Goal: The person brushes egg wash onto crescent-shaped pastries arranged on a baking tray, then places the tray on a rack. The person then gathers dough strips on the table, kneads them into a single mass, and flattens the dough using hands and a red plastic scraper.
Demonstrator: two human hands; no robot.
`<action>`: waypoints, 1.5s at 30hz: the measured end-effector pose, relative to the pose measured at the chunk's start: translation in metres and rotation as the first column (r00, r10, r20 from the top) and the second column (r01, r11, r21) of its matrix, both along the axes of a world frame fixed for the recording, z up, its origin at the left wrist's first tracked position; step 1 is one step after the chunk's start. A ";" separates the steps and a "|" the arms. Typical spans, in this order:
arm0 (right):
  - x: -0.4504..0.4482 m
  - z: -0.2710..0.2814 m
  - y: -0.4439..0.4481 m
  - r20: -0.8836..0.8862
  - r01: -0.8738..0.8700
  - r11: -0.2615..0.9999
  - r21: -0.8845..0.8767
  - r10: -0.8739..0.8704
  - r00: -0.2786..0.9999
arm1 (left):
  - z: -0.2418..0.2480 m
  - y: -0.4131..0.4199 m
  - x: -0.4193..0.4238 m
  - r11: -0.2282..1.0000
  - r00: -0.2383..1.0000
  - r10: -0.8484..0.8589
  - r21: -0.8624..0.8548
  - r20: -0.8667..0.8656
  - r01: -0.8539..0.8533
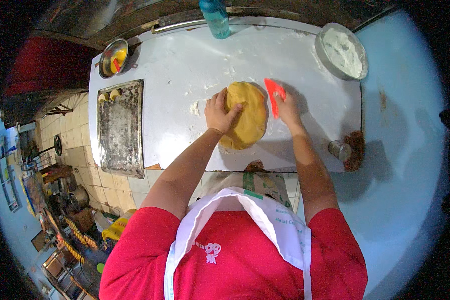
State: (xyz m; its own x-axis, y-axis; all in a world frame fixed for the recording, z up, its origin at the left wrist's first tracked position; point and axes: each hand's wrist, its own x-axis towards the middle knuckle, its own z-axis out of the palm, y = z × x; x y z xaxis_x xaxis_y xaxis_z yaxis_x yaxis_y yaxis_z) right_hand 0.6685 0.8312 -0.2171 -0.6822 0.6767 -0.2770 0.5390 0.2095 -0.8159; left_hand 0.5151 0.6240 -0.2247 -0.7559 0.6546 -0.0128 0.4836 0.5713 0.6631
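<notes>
A large flattened mound of yellow dough lies on the floured white table. My left hand rests on the dough's left side, its thumb and fingers spread over it. To the right of the dough, my right hand grips a red dough scraper, which is held upright on edge or tilted, apart from the dough. At the table's left lies a worn metal baking tray with two small pale dough pieces near its far left corner.
A metal bowl of yellow liquid with a red-handled tool stands at the far left corner. A blue-green bottle is at the back edge, a round container of flour at the far right. A small glass or metal cup lies near the right front corner, beside a blue wall.
</notes>
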 end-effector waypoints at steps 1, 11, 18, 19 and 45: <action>-0.011 0.000 0.005 0.000 0.079 0.997 0.006 -0.079 0.997 | 0.002 -0.001 0.003 0.999 1.000 0.001 0.045 -0.028 0.000; -0.084 -0.033 -0.004 0.078 -0.100 0.915 -0.392 0.142 0.987 | 0.001 -0.005 0.003 0.986 0.999 0.014 0.169 -0.048 -0.006; -0.093 -0.057 -0.021 0.043 -0.346 0.902 -0.258 0.368 0.929 | 0.003 -0.004 0.001 0.982 0.998 -0.052 0.182 -0.025 0.056; -0.089 -0.054 -0.024 0.017 -0.352 0.921 -0.165 0.359 0.933 | 0.003 -0.004 0.001 0.986 0.999 -0.052 0.156 -0.018 0.054; 0.104 -0.064 -0.117 -0.178 0.305 0.942 0.142 -0.279 0.944 | -0.001 0.025 -0.032 0.972 1.000 -0.011 0.236 -0.015 0.014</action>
